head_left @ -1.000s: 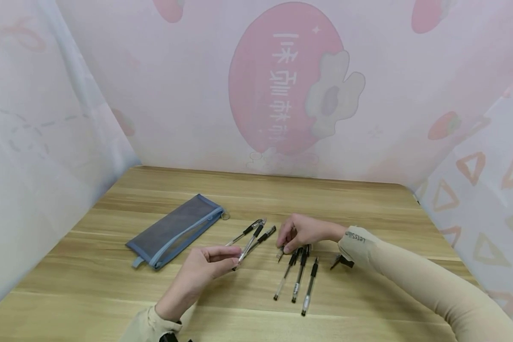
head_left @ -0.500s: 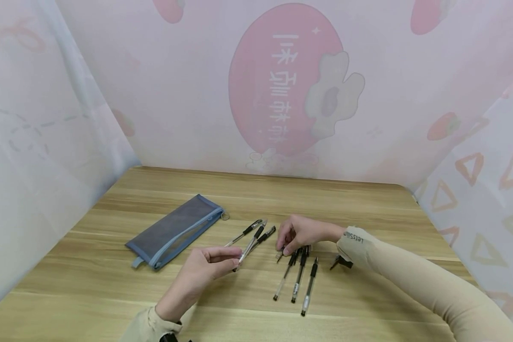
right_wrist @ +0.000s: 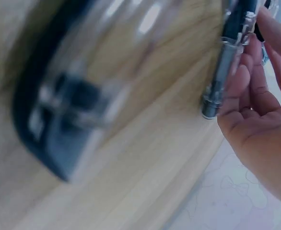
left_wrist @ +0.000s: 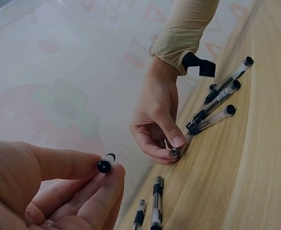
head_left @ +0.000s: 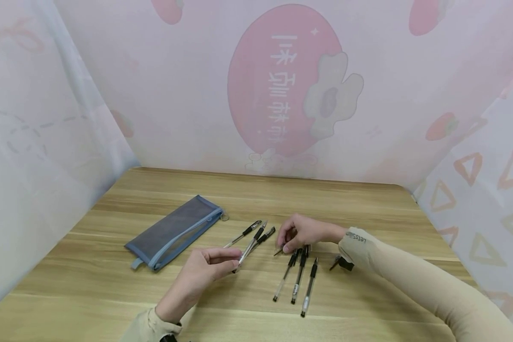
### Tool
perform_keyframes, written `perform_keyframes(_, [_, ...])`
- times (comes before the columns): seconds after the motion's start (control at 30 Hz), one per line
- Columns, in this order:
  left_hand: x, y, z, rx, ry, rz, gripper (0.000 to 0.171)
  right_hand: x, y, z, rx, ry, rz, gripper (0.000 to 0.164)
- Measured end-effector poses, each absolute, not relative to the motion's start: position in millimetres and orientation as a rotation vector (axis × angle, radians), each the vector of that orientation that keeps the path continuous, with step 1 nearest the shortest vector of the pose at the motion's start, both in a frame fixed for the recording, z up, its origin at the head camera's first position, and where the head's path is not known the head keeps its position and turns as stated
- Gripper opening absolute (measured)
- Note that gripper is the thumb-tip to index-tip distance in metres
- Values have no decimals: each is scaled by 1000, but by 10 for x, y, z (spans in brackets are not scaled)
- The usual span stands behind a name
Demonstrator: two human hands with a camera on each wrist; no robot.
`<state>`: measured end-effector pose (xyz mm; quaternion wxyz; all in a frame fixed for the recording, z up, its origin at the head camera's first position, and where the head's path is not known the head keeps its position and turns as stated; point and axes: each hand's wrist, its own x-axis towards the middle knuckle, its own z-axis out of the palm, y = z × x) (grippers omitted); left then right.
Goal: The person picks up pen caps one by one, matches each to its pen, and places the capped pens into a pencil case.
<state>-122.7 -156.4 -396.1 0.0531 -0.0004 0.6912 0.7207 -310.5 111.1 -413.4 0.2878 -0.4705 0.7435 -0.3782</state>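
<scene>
My left hand (head_left: 201, 266) pinches a clear gel pen (head_left: 249, 244) with a black grip between thumb and fingers, its tip slanting away from me. In the left wrist view the pen's black end (left_wrist: 104, 165) faces the camera. Two more pens lie behind it, one of them a capped pen (head_left: 265, 235). My right hand (head_left: 301, 232) pinches a small clear-and-dark piece (left_wrist: 174, 152) that looks like a pen cap, mostly hidden by the fingers. Close under that hand lie several pens, among them an uncapped gel pen (head_left: 309, 287); a capped pen (right_wrist: 219, 76) shows beside the fingers.
A blue mesh zip pouch (head_left: 175, 230) lies flat at the left of the wooden table (head_left: 111, 294). A printed cloth (head_left: 188, 95) hangs behind the table and at both sides. Under the right sleeve shows a black strap (left_wrist: 198, 64).
The small piece in my right hand has turned slightly, with its thin dark end now pointing more to the left. The left hand keeps its hold on the pen, nearly still.
</scene>
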Motion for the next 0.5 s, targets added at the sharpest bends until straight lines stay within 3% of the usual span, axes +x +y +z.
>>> perform_keyframes(0.2, [-1234,-1546,-3966,5,2116,2171,30,-3010,1186,-4062,-1087,2195,-1100,13])
perform_keyframes(0.5, [-1210,-1557,-3983,49,2126,2150,32,-2591,1290,-3915,-562,2353,-1527,20])
